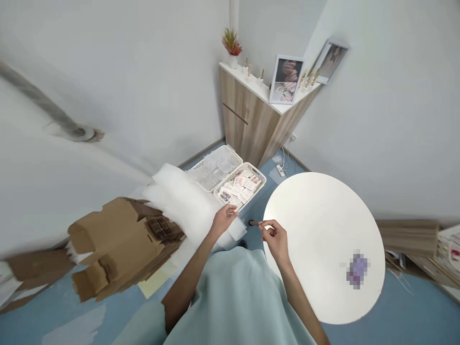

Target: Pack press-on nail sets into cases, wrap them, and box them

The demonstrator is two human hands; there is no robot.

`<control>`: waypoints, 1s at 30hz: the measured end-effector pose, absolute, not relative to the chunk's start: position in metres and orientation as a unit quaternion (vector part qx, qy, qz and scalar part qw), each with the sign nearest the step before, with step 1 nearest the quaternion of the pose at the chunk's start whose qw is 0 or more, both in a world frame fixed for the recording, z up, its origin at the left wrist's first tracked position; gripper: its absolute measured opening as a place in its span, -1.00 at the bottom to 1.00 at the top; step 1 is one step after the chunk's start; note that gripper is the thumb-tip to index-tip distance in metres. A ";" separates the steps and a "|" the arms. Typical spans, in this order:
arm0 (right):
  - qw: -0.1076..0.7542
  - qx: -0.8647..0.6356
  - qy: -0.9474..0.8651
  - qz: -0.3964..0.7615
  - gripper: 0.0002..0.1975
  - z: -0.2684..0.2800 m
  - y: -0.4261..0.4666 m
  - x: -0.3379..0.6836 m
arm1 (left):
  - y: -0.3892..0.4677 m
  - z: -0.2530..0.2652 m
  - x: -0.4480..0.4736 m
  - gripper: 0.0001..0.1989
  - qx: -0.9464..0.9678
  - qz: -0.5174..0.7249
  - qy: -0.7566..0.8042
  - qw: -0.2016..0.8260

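Note:
My left hand (223, 220) is stretched forward with its fingers out and apart, and I see nothing held in it. Just beyond its fingertips is a white plastic basket (260, 186) full of small printed packets (241, 187). In my right hand (275, 236), thumb and fingers pinch a short brown stick with a dark round end (254, 223). The stick points left, over the gap between the basket and a round white table (319, 211). Its exact kind is too small to make out.
A second basket with clear plastic cases (217, 165) sits beside the first. White foam wrap (183, 196) and opened cardboard boxes (118, 235) lie to the left. Behind stands a wood-grain corner cabinet (251, 115) bearing picture frames (286, 79). A blurred purple item (358, 269) rests on the table.

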State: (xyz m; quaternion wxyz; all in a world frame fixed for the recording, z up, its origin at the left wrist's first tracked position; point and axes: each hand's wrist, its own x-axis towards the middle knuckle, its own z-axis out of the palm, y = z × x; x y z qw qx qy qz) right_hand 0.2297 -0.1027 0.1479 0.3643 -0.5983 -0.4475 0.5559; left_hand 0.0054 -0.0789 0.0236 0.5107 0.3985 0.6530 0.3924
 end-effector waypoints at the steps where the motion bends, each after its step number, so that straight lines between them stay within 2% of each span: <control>1: 0.371 -0.610 -0.439 0.546 -0.68 0.150 -0.102 0.226 | -0.064 0.016 0.000 -0.67 0.409 0.378 0.659 0.505; 10: 0.434 -0.680 -0.374 0.457 -0.67 0.148 -0.112 0.192 | 0.063 -0.029 -0.014 -0.54 0.632 0.217 0.645 0.370; 18: 0.462 -0.734 -0.310 0.389 -0.65 0.147 -0.135 0.185 | 0.113 -0.046 0.025 -0.61 0.796 0.071 0.514 0.312; 24: 0.484 -0.743 -0.281 0.366 -0.66 0.149 -0.144 0.187 | 0.117 -0.042 0.030 -0.76 0.809 0.057 0.509 0.286; 27: 0.485 -0.741 -0.283 0.367 -0.66 0.151 -0.147 0.192 | 0.119 -0.033 0.026 -0.72 0.807 0.062 0.518 0.277; 30: 0.474 -0.737 -0.301 0.375 -0.68 0.150 -0.148 0.201 | 0.117 -0.022 0.020 -0.67 0.776 0.120 0.555 0.275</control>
